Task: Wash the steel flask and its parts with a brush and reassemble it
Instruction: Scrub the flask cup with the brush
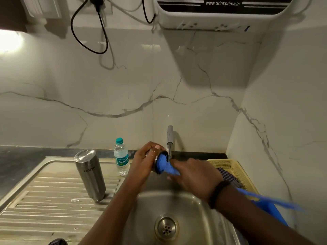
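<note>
The steel flask body [90,175] stands upside down on the ribbed drainboard, left of the basin. Over the basin, below the tap [169,138], my left hand [144,163] grips a small steel flask part [156,160], mostly hidden by my fingers. My right hand [192,175] grips a blue brush [165,165]; its bristles are pressed into the open end of that part. The brush's blue handle [269,200] sticks out blurred behind my right wrist.
A small plastic water bottle [121,156] with a teal cap stands behind the flask body. A yellow plastic basket [228,165] with a checked cloth sits right of the steel sink [194,209]. The drain [166,227] lies in the basin. A water purifier [221,11] hangs above.
</note>
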